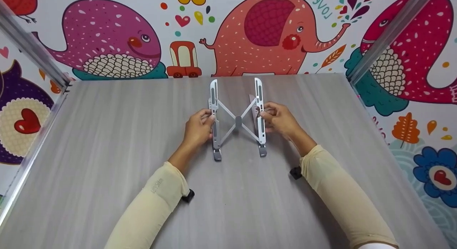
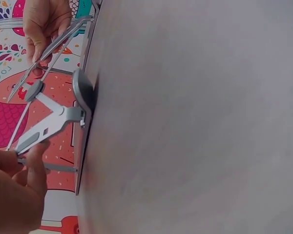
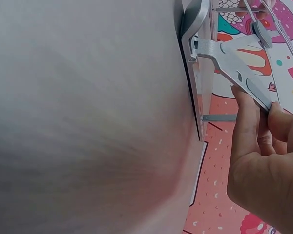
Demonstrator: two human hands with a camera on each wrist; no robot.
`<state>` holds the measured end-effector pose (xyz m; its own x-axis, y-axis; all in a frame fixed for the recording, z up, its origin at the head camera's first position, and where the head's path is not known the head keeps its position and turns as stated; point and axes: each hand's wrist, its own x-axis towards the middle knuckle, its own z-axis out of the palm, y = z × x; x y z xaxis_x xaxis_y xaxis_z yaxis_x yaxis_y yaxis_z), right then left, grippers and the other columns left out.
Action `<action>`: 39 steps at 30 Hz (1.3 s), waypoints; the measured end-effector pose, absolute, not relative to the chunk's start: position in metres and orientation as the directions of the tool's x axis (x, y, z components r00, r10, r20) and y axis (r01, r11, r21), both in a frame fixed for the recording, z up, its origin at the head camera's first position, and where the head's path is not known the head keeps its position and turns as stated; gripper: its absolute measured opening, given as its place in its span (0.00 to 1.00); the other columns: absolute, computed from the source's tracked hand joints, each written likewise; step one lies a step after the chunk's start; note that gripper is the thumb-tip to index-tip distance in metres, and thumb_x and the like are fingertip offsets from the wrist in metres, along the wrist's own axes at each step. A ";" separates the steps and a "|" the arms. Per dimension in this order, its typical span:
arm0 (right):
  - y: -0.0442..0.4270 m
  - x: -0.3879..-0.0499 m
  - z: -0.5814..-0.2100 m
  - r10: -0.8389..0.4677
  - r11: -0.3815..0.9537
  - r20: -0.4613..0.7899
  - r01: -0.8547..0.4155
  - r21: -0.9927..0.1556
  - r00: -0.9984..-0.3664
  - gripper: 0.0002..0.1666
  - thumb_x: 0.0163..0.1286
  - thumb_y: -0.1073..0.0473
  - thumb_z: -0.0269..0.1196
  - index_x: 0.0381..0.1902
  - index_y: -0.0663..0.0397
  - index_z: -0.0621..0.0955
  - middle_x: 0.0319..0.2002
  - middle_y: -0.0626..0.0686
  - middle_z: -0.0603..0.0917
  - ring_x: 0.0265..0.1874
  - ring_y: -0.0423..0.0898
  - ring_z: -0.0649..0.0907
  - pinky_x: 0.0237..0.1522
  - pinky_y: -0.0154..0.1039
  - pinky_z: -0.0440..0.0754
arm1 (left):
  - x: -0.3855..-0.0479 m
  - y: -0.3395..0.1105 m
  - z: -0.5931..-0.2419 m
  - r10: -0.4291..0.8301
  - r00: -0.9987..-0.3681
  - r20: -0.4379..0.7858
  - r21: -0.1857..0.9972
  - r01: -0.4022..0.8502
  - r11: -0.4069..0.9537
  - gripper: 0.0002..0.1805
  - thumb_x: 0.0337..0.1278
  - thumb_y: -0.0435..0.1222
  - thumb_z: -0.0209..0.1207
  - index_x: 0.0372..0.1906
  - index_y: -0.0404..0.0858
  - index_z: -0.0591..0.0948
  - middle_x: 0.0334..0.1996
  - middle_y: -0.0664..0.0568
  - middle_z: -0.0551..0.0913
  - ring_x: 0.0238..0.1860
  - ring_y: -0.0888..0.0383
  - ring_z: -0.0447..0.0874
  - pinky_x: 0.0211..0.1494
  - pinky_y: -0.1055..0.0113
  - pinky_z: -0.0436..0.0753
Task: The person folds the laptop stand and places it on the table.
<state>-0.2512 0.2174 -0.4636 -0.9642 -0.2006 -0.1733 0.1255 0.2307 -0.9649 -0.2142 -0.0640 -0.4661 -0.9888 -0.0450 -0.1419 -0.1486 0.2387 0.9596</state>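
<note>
A silver folding laptop stand [image 1: 238, 122] stands opened out on the table, its crossed bars meeting at a grey oval hub. Its two long side rails run away from me, with hooked lips at the near ends. My left hand [image 1: 198, 127] pinches the left upper rail [image 2: 39, 132] between thumb and fingers. On the other side, my right hand [image 1: 282, 121] grips the right upper rail [image 3: 241, 70] the same way. Both wrist views show the upper rails tilted up from the base rails, which lie on the table. Some fingers are hidden behind the rails.
The wood-grain table [image 1: 107, 152] meets a wall panel [image 1: 228, 20] printed with cartoon animals at the back. Metal posts [image 1: 32, 38] rise at the back corners. A small black device [image 1: 188, 196] sits at each sleeve cuff.
</note>
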 end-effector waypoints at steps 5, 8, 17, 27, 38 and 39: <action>0.214 -0.251 -0.464 -0.195 0.241 -0.174 0.125 -0.963 -0.965 0.14 0.76 0.64 0.60 0.56 0.63 0.79 0.32 0.50 0.81 0.28 0.45 0.84 0.31 0.46 0.89 | -0.214 -0.062 -0.466 -0.041 -0.988 -0.149 0.966 -0.154 0.209 0.14 0.75 0.35 0.56 0.59 0.36 0.80 0.54 0.41 0.87 0.25 0.61 0.77 0.23 0.73 0.78; 0.213 -0.252 -0.464 -0.193 0.240 -0.177 0.128 -0.962 -0.965 0.14 0.76 0.65 0.60 0.56 0.63 0.78 0.34 0.51 0.81 0.30 0.46 0.85 0.32 0.47 0.90 | -0.213 -0.061 -0.467 -0.044 -0.989 -0.144 0.966 -0.151 0.209 0.14 0.75 0.35 0.56 0.58 0.36 0.80 0.56 0.41 0.86 0.25 0.61 0.77 0.23 0.73 0.78; 0.209 -0.250 -0.463 -0.200 0.198 -0.186 0.147 -0.969 -0.962 0.12 0.75 0.65 0.61 0.53 0.63 0.78 0.32 0.51 0.81 0.29 0.46 0.86 0.33 0.49 0.90 | -0.212 -0.055 -0.467 -0.046 -0.990 -0.133 0.969 -0.140 0.202 0.13 0.75 0.35 0.56 0.58 0.36 0.80 0.53 0.41 0.87 0.22 0.62 0.74 0.22 0.74 0.76; 0.203 -0.251 -0.462 -0.207 0.214 -0.189 0.145 -0.966 -0.960 0.13 0.75 0.65 0.61 0.54 0.64 0.77 0.33 0.51 0.82 0.32 0.49 0.87 0.35 0.50 0.90 | -0.213 -0.050 -0.467 -0.052 -0.989 -0.141 0.967 -0.149 0.205 0.13 0.75 0.36 0.56 0.58 0.38 0.80 0.54 0.42 0.87 0.23 0.62 0.75 0.23 0.73 0.78; 0.192 -0.250 -0.464 -0.225 0.207 -0.207 0.161 -0.965 -0.952 0.11 0.76 0.64 0.61 0.53 0.61 0.78 0.35 0.51 0.83 0.32 0.47 0.87 0.35 0.49 0.90 | -0.212 -0.043 -0.469 -0.047 -0.989 -0.142 0.973 -0.148 0.177 0.14 0.75 0.36 0.56 0.59 0.38 0.80 0.54 0.41 0.87 0.26 0.59 0.78 0.25 0.72 0.81; 0.191 -0.250 -0.464 -0.227 0.206 -0.208 0.162 -0.965 -0.952 0.12 0.76 0.64 0.61 0.53 0.62 0.77 0.35 0.52 0.83 0.32 0.47 0.87 0.35 0.48 0.90 | -0.212 -0.042 -0.469 -0.045 -0.989 -0.144 0.974 -0.149 0.173 0.14 0.75 0.36 0.56 0.59 0.38 0.80 0.55 0.41 0.87 0.27 0.59 0.78 0.25 0.72 0.81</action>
